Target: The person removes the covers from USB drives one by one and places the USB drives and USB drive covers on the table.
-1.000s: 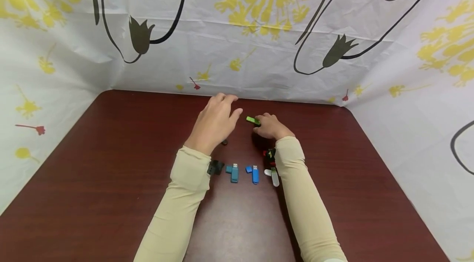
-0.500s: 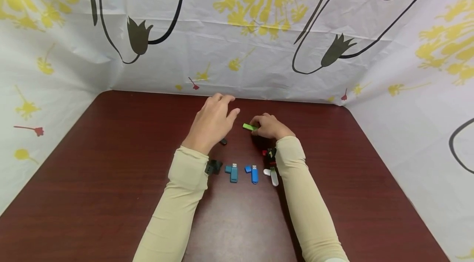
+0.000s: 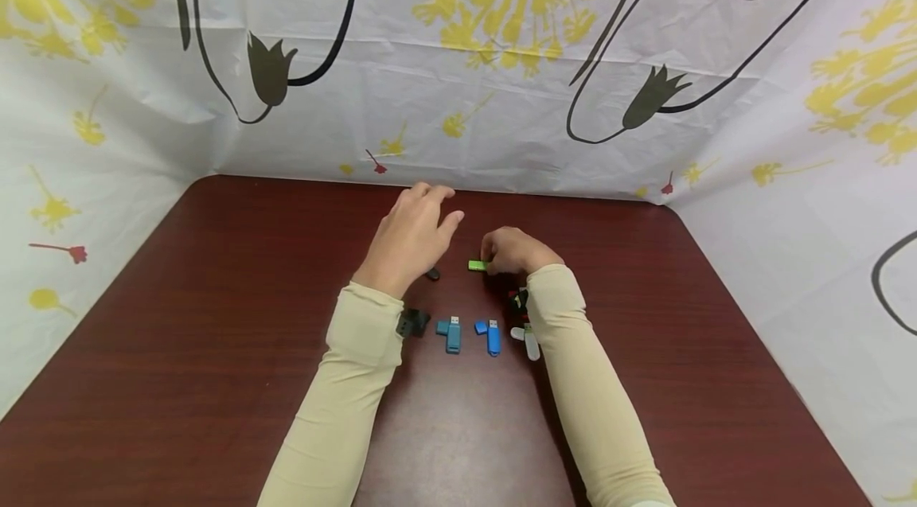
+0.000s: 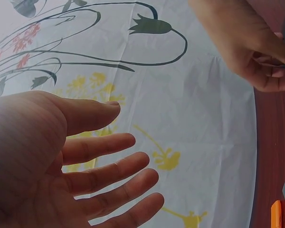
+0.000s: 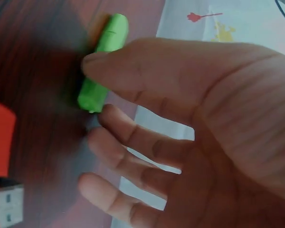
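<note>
My right hand [image 3: 517,251] is low over the far middle of the dark red table [image 3: 236,316]. It pinches a bright green USB stick [image 3: 476,265] whose left end sticks out past the fingers. In the right wrist view, the thumb crosses the middle of that green USB stick [image 5: 115,31], and the other fingers curve in below it. To the left, my left hand [image 3: 411,236] hovers with relaxed, spread fingers and nothing in its grasp. The left wrist view shows its palm and fingers [image 4: 111,187] bare.
A teal USB stick [image 3: 454,337], a blue one [image 3: 493,340] and a white-and-green one [image 3: 532,344] lie in a row, caps beside them. A small dark piece [image 3: 433,274] shows by the left hand. Red USB parts [image 5: 0,137] lie nearby. A patterned sheet [image 3: 444,77] hangs behind.
My right hand has drawn the green USB stick nearer and slightly left, turning it more level. The left hand has stayed almost still.
</note>
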The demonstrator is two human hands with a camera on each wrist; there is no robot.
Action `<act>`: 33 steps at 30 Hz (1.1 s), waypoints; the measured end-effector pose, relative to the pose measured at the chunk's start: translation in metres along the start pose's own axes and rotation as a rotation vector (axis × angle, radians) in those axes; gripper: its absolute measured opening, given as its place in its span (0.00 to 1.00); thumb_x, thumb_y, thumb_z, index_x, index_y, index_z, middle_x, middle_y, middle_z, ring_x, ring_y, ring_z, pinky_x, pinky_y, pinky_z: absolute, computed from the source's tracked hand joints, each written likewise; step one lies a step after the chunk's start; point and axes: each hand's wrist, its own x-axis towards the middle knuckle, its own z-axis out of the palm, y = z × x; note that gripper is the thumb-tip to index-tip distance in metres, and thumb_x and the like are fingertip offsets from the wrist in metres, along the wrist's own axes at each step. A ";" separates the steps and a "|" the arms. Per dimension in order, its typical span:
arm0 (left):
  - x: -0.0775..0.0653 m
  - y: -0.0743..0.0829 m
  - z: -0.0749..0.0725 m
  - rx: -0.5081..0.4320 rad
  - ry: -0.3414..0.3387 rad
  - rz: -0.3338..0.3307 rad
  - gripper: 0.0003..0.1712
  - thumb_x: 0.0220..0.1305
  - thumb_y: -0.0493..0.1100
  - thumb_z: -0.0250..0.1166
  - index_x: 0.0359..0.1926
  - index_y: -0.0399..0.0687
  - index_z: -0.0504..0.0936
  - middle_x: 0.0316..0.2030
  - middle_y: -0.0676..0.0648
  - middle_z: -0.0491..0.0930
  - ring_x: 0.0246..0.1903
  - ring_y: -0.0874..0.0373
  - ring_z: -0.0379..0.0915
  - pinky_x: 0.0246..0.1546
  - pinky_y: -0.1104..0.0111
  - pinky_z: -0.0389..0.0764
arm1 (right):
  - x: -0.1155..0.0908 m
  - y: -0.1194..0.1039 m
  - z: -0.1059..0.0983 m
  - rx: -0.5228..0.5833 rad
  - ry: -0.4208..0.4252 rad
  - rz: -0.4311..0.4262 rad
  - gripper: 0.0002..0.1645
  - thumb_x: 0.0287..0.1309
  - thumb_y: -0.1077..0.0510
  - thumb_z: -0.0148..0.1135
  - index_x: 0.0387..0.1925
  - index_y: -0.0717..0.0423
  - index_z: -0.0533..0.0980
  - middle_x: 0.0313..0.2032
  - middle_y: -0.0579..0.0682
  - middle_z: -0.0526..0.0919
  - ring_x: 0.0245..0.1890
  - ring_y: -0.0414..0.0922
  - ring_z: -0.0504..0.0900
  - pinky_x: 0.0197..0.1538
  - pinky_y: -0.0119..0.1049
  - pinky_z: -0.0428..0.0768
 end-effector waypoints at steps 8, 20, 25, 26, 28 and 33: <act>0.001 -0.003 0.000 -0.006 0.000 -0.007 0.27 0.84 0.52 0.59 0.75 0.47 0.75 0.71 0.41 0.74 0.70 0.43 0.71 0.67 0.48 0.81 | -0.016 -0.005 -0.012 -0.006 -0.081 -0.018 0.17 0.68 0.62 0.67 0.55 0.62 0.86 0.54 0.57 0.88 0.50 0.50 0.85 0.57 0.49 0.86; 0.000 -0.004 -0.002 -0.011 -0.032 -0.002 0.27 0.83 0.52 0.61 0.75 0.47 0.76 0.70 0.41 0.75 0.69 0.44 0.73 0.66 0.49 0.81 | -0.046 -0.023 -0.033 -0.001 0.062 -0.177 0.10 0.67 0.62 0.69 0.48 0.58 0.86 0.44 0.53 0.90 0.42 0.47 0.86 0.50 0.45 0.86; 0.001 -0.005 -0.003 -0.003 -0.091 0.027 0.27 0.81 0.50 0.65 0.74 0.49 0.77 0.70 0.43 0.75 0.70 0.46 0.72 0.64 0.50 0.83 | -0.059 -0.034 -0.037 0.027 0.142 -0.216 0.11 0.68 0.63 0.70 0.50 0.60 0.85 0.44 0.54 0.89 0.42 0.47 0.85 0.49 0.45 0.86; 0.001 -0.005 -0.002 0.009 -0.106 0.041 0.27 0.80 0.49 0.66 0.74 0.50 0.77 0.70 0.44 0.75 0.70 0.46 0.72 0.63 0.50 0.83 | -0.062 -0.036 -0.037 0.022 0.164 -0.228 0.11 0.67 0.64 0.70 0.50 0.60 0.85 0.43 0.54 0.89 0.41 0.47 0.85 0.49 0.45 0.86; 0.001 -0.006 -0.002 0.032 -0.141 0.071 0.28 0.78 0.48 0.68 0.73 0.49 0.78 0.70 0.45 0.75 0.69 0.47 0.71 0.61 0.52 0.84 | -0.069 -0.041 -0.038 0.012 0.205 -0.244 0.11 0.67 0.64 0.71 0.49 0.60 0.85 0.43 0.54 0.88 0.40 0.47 0.85 0.48 0.45 0.86; 0.000 -0.010 0.001 0.054 -0.200 0.157 0.27 0.74 0.45 0.73 0.69 0.46 0.81 0.66 0.45 0.79 0.62 0.50 0.75 0.59 0.57 0.85 | -0.084 -0.049 -0.040 -0.004 0.298 -0.280 0.11 0.65 0.65 0.74 0.48 0.60 0.85 0.43 0.53 0.88 0.39 0.49 0.86 0.47 0.45 0.87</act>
